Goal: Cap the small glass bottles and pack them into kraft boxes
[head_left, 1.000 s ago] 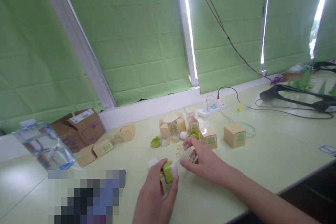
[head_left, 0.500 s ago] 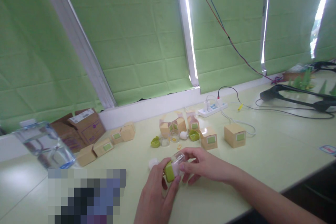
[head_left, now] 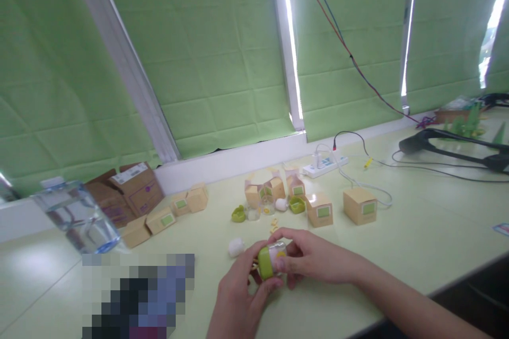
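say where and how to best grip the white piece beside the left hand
Probably pinch the white piece across its rounded sides, coming from above and its left: it looks small and compact, nothing covers its top, and the left hand, gripping the green block, crowds its near right side. Finer detail is too blurred.

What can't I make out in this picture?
In the head view:
Parts of the green base and clear cap: covered by left hand and right hand.
Print on the rightmost carton label: too small.
Right end of the black frame: cut off by the edge.
Something lower left: hidden by pixelation.
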### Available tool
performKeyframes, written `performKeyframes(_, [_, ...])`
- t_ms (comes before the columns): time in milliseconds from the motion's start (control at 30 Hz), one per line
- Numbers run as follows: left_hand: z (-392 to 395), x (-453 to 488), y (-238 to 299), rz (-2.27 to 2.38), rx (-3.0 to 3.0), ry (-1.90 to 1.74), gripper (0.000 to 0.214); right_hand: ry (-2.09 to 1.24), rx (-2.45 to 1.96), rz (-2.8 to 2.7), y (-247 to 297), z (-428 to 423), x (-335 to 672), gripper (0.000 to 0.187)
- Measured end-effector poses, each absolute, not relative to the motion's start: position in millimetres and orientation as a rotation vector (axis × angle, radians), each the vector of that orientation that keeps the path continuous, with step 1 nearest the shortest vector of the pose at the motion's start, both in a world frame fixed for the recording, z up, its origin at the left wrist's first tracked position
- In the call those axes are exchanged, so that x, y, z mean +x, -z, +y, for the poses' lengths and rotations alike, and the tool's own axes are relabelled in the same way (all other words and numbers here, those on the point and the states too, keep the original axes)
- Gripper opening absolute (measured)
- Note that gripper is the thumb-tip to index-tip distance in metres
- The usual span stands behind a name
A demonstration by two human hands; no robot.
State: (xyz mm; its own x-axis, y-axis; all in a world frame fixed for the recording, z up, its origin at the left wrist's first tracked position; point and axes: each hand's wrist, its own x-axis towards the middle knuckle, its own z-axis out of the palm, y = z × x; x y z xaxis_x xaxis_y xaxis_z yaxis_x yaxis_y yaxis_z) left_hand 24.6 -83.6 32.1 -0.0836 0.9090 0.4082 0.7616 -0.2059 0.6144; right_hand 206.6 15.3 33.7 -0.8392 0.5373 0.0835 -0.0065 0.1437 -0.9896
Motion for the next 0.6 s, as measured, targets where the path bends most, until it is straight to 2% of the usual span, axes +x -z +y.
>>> performKeyframes(367, [-80,19,-17,1.777,2.181,-1.149,0.067,-1.521,-0.628,-2.096,-31,16,205,0.038])
performKeyframes(600, [-85,26,-25,1.808,2.136,-1.101,0.061,-1.514,-0.628,-2.106,-34,15,206,0.036])
